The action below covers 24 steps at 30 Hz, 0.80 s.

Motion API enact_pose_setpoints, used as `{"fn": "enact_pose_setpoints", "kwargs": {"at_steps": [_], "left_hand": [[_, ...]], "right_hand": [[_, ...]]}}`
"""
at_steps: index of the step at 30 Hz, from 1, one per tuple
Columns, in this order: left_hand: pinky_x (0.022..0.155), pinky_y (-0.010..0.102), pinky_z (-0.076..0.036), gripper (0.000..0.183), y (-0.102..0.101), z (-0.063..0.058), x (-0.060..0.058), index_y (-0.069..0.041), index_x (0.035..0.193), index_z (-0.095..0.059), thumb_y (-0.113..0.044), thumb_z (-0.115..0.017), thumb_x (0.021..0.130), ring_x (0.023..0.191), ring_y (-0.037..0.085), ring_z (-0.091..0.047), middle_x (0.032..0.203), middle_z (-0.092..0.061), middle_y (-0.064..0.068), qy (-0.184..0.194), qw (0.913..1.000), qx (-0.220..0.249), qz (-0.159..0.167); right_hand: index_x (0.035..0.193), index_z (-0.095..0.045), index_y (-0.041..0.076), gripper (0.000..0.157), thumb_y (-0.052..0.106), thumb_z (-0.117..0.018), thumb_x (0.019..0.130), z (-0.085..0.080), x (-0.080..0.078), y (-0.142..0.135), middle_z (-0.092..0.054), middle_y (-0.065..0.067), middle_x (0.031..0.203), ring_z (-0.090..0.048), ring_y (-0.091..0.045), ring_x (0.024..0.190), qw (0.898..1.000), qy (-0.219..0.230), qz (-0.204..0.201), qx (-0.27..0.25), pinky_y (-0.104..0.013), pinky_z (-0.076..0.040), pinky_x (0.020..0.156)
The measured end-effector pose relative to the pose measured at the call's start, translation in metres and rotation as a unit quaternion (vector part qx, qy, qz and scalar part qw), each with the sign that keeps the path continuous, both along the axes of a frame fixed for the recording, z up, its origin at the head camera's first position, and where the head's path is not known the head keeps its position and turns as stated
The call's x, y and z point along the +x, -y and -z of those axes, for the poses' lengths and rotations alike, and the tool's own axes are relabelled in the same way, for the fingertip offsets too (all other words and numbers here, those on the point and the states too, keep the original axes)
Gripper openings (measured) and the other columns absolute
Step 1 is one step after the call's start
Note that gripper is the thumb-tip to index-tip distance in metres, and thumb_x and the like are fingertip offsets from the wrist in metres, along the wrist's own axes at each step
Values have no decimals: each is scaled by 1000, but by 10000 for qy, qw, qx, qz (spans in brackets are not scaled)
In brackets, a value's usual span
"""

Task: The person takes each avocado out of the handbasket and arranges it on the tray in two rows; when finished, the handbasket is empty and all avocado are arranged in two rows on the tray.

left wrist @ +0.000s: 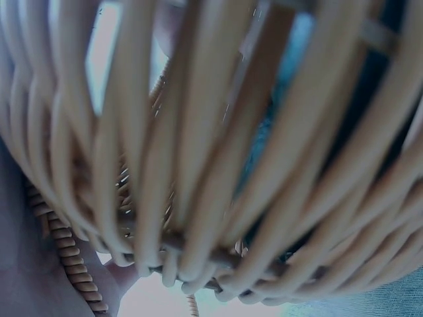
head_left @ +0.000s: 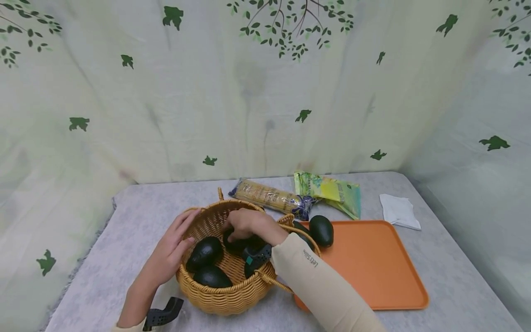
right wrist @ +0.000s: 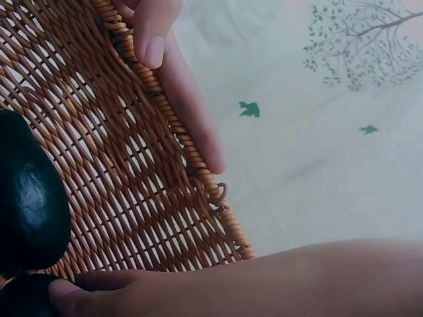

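Note:
A round wicker basket [head_left: 226, 302] with dark green avocados inside stands at the front. My left hand [head_left: 171, 246] holds its left rim, thumb inside and fingers outside, as the right wrist view also shows. Reaching over the basket's right side, my right hand [head_left: 249, 222] grips an avocado [right wrist: 30, 297] within; part of that fruit is hidden. Two more avocados, an upper one [head_left: 205, 253] and a lower one [head_left: 212, 276], lie left of it. In the left wrist view, the basket's woven wall [left wrist: 205, 145] fills most of the picture.
To the right lies an orange tray [head_left: 373, 267], with an avocado [head_left: 321, 230] at its back left corner and another partly hidden beside it. Behind are a bag of noodles [head_left: 269, 196] and green-yellow packets [head_left: 327, 189]. A white tissue pack [head_left: 399, 210] lies far right.

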<state>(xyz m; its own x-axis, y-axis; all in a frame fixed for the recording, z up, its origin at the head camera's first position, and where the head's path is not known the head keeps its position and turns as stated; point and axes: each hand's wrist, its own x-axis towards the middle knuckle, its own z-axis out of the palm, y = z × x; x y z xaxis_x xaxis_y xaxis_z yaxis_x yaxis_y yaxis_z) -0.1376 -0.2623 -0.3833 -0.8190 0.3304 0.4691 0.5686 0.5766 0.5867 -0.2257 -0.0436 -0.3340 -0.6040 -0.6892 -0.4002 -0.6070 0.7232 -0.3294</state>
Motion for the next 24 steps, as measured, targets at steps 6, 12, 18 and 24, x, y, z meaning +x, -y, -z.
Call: {"fn": "enact_pose_setpoints", "kwargs": {"at_steps": [6, 12, 18, 24], "left_hand": [[109, 5, -22, 62, 0, -1, 0, -8, 159, -39, 5, -51, 99, 142, -2, -34, 156, -42, 16, 41, 10000, -22, -34], [108, 4, -22, 61, 0, -2, 2, -8, 159, -39, 4, -51, 100, 141, 4, -37, 156, -42, 16, 71, 9999, -96, -9], [109, 4, -22, 61, -1, -3, 2, -8, 159, -39, 4, -51, 100, 141, 0, -35, 156, -41, 16, 84, 10000, -52, 1], [109, 4, -22, 61, -1, -4, 2, -8, 159, -39, 3, -52, 101, 142, 2, -36, 156, -41, 16, 117, 9999, -75, -22]], "right_hand": [[143, -65, 22, 51, 30, -77, 93, 0, -1, -2, -64, 1, 141, -61, -16, 126, 9999, -80, -8, -130, -28, -50, 99], [141, -66, 25, 54, 28, -81, 89, 1, -1, -1, -65, 3, 140, -62, -14, 122, 9998, -15, -95, -199, -24, -50, 94], [135, -71, 27, 52, 27, -85, 85, 3, -1, -1, -68, 5, 135, -64, -15, 117, 9997, 26, -65, -241, -24, -51, 87], [132, -73, 28, 50, 28, -86, 83, 3, -2, -2, -69, 6, 134, -66, -11, 108, 9996, -46, -27, -293, -23, -50, 78]]}}
